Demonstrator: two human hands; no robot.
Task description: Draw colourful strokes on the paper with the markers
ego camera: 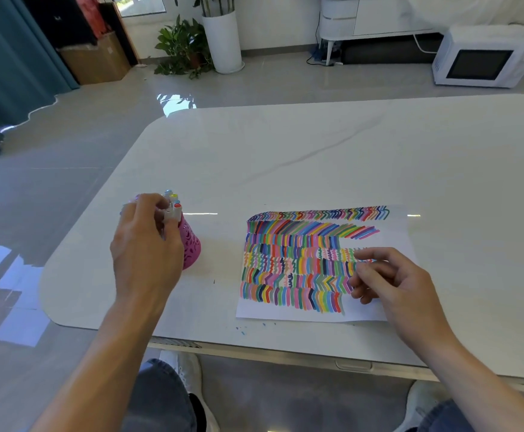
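Left hand (143,244) gripping upright markers (173,205) in pink cup (190,247), right hand (391,279) loose-fingered over paper (393,236)

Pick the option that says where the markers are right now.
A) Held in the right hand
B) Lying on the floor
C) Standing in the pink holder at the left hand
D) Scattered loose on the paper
C: the markers stand caps-up in the pink holder with the left hand curled around them, while the right hand rests empty over the paper.
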